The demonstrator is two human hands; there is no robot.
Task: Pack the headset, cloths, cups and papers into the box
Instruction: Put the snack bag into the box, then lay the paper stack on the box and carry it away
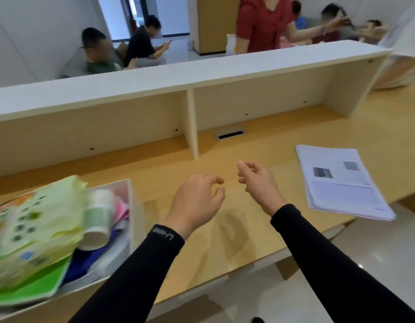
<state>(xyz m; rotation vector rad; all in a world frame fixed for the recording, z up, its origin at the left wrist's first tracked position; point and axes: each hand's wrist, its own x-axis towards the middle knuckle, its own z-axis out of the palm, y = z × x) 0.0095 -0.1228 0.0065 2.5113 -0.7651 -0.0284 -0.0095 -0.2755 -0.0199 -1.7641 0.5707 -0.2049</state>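
Hands, left hand (197,201) and right hand (258,183), hover empty with loose, parted grip over the bench (260,145); papers (342,183) lie right, best squared and lifted whole into the box (132,206).

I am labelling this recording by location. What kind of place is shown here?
Probably an office or reception area: a long wooden desk with a raised white counter shelf, a stack of printed papers on it, and people sitting beyond the counter.
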